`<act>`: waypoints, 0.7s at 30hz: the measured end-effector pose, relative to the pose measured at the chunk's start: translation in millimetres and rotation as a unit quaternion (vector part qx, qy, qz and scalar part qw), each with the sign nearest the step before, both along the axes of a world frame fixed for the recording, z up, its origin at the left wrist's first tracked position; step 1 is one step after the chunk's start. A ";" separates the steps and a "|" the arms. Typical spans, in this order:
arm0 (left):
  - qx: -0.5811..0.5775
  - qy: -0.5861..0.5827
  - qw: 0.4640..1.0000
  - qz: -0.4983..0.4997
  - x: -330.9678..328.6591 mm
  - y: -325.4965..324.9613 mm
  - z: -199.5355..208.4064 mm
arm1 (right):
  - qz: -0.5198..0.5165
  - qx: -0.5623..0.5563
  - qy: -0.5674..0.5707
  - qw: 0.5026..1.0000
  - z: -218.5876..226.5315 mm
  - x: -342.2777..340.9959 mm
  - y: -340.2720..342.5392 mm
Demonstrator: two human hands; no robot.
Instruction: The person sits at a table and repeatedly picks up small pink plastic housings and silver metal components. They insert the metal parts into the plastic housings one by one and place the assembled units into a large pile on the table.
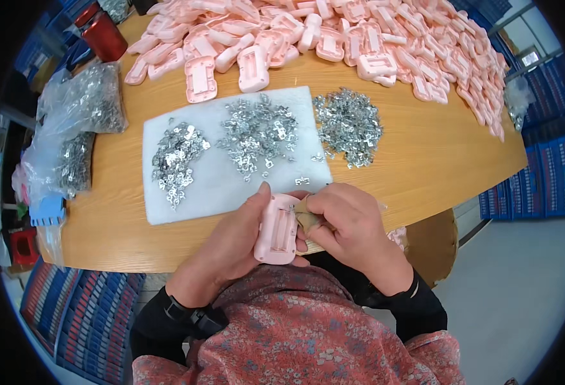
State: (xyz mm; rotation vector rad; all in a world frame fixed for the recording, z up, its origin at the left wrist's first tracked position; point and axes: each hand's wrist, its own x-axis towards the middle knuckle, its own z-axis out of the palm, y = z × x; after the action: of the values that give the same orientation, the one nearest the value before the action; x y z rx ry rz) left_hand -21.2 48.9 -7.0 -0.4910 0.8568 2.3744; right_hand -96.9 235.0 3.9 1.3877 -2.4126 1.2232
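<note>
Wooden table [423, 144], white mat [221, 192], pink casings [372, 48]

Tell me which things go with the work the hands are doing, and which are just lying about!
Seem part of the job:
- pink case in the left hand, with the right hand at its edge
- piled pink cases
- little metal pieces
- white pad

Probably just lying about:
- red canister
- blue notched thing

From my remote view I see an assembly workshop: pink casings [330, 43] and metal parts [348, 125] heap the surface [430, 154], blue crates [526, 186] beyond.
</note>
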 end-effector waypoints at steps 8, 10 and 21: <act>-0.001 -0.017 1.000 -0.013 1.2 -2.0 -12.6 | 0.049 0.082 0.105 0.990 5.1 -1.7 -6.7; -0.006 -0.019 1.000 -0.011 0.3 -0.3 -12.4 | 0.056 0.126 0.138 0.981 8.4 3.4 -7.3; 0.036 -0.054 0.998 -0.012 -1.9 -3.4 -23.9 | 0.026 0.127 0.046 0.990 9.1 9.9 0.6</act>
State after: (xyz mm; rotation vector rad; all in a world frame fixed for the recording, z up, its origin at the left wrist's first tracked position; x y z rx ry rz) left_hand -23.1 45.5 -30.9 -0.5720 0.7232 2.3236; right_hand -87.0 235.6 13.0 1.5446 -2.5515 0.8626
